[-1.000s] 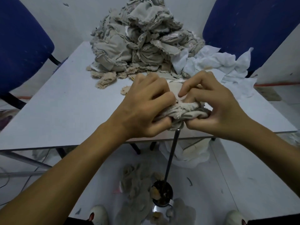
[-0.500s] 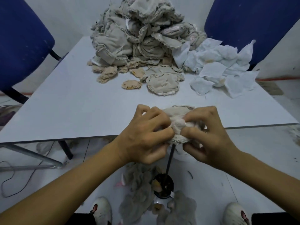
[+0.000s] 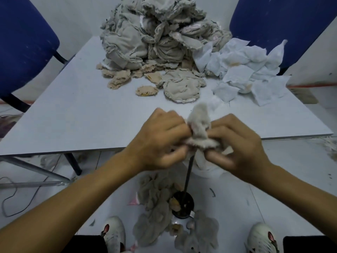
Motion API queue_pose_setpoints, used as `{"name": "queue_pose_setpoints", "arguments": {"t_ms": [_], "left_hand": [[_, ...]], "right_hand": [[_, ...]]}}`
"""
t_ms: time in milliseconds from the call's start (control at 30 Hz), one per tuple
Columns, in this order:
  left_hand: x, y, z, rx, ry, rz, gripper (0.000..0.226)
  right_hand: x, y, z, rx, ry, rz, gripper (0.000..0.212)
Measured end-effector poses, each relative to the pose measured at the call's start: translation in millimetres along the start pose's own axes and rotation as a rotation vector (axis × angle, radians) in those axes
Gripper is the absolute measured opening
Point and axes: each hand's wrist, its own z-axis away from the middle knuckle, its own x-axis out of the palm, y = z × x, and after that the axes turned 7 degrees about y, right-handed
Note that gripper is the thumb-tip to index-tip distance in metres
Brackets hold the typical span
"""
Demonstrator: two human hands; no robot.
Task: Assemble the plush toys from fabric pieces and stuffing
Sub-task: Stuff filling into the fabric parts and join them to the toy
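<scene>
A grey-white table (image 3: 76,114) fills the middle of the frame, its near edge running just behind the hands, and two blue chairs (image 3: 23,42) stand at the upper left and upper right, both cut off by the frame. At top centre a tall heap of beige fabric pieces (image 3: 151,35) with frayed, pinked edges spills forward into smaller flat rounds, and to its right lies a loose spread of thin white fabric squares (image 3: 244,70). In lower centre, the left hand (image 3: 156,143) and the right hand (image 3: 237,148) meet over the table's near edge, both with fingers curled, gripping a small fuzzy beige plush piece (image 3: 199,125) between them; its soft upper end pokes up above the knuckles while its lower part is bunched and hidden in the fingers, and motion blur makes its shape hard to read. A thin dark rod (image 3: 188,172) drops from beneath the piece to a round black base (image 3: 183,203) on the floor, amid more limp beige plush skins (image 3: 153,207). Two white shoes (image 3: 113,232) sit at the bottom edge, partly cropped.
</scene>
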Motion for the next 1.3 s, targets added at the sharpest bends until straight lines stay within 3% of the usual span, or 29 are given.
{"name": "queue_pose_setpoints", "arguments": {"t_ms": [167, 367, 500, 600, 667, 733, 833, 933, 1000, 1133, 1200, 1300], "left_hand": [[-10, -6, -38, -0.261, 0.168, 0.26, 0.021], [12, -7, -45, -0.498, 0.056, 0.364, 0.025], [8, -23, -45, -0.782, -0.019, 0.654, 0.022], [6, -29, -50, -0.827, 0.065, 0.635, 0.02], [7, -34, -53, -0.899, 0.158, 0.605, 0.023], [12, -39, -53, -0.964, 0.22, 0.48, 0.025], [21, -34, -54, -1.056, 0.238, 0.371, 0.024], [16, -33, -54, -1.043, 0.146, 0.695, 0.018], [14, -30, -51, -1.003, 0.049, 0.869, 0.007], [15, -23, -45, -0.836, 0.026, 0.722, 0.011], [9, -27, -43, -0.807, 0.031, 0.724, 0.013], [1, -25, -39, -0.612, 0.11, 0.495, 0.009]], "right_hand": [[-5, -1, -44, 0.257, 0.108, -0.075, 0.013], [16, 18, -56, 0.712, 0.107, -0.139, 0.007], [19, 29, -60, 0.768, -0.018, -0.343, 0.012], [19, 33, -62, 0.839, -0.098, -0.64, 0.013], [18, 37, -63, 0.911, -0.156, -0.821, 0.029], [18, 37, -64, 0.873, -0.255, -0.812, 0.033], [18, 31, -61, 0.805, -0.271, -0.702, 0.019], [21, 29, -58, 0.808, -0.139, -0.506, 0.01], [22, 30, -57, 0.862, -0.022, -0.383, 0.018], [25, 22, -56, 0.889, 0.033, -0.248, 0.018], [21, 20, -58, 0.867, -0.007, -0.389, 0.014], [5, 21, -54, 0.655, -0.107, -0.472, 0.01]]}}
